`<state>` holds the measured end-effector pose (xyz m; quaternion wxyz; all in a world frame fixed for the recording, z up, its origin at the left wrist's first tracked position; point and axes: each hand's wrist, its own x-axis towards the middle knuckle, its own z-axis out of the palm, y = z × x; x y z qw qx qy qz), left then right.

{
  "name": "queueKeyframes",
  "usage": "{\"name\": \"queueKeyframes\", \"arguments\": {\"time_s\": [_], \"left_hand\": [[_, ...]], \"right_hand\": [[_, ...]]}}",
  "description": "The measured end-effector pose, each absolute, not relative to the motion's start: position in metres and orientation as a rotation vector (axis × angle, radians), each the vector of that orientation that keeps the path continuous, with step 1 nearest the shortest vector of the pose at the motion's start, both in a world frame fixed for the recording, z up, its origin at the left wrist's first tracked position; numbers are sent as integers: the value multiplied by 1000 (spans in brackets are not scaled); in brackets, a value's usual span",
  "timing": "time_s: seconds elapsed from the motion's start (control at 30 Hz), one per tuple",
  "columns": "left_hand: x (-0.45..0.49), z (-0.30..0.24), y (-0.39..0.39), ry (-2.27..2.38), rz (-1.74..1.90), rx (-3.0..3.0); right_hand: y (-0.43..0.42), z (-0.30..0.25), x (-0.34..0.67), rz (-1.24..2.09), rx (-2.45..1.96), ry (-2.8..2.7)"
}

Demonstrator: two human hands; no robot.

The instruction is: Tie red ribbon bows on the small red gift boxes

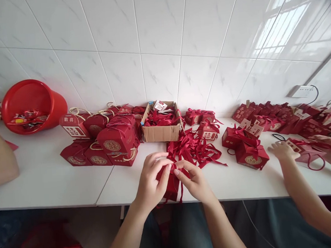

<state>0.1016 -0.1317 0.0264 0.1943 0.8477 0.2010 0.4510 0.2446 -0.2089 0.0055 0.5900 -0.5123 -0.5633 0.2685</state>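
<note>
At the table's front edge sits a red gift box [172,189], partly covered by my hands. My left hand [153,179] pinches a red ribbon [172,167] above the box. Opposite it, my right hand [193,178] has thumb and forefinger closed on the same ribbon. The fingertips of both hands nearly meet there, and the exact shape of the ribbon between them is hard to make out. Just behind my hands lies a loose heap of red ribbons [195,146]. A ribbon end hangs down past the box's right side.
A cardboard box [162,133] with ribbons and tags stands behind. Stacked red gift boxes [98,156] are to the left, beyond them a tipped red bucket [59,102] with wrapped sweets. On the right are tied boxes [251,156] and a co-worker's hands [285,150]. Another person's arm [2,160] shows far left.
</note>
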Motion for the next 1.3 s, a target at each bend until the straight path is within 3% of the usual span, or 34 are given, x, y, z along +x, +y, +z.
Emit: {"name": "queueKeyframes", "arguments": {"time_s": [0.23, 0.4, 0.63, 1.3], "left_hand": [[77, -6, -132, 864, 966, 2478], [72, -26, -128, 991, 1035, 2127], [68, -26, -126, 1010, 1055, 1774], [74, -25, -134, 1000, 995, 1736]], "right_hand": [[-231, 22, 253, 590, -1095, -1093], [-211, 15, 244, 486, -1249, -1211], [-176, -8, 221, 354, -1752, -1515], [-177, 2, 220, 423, -1777, -1622]]}}
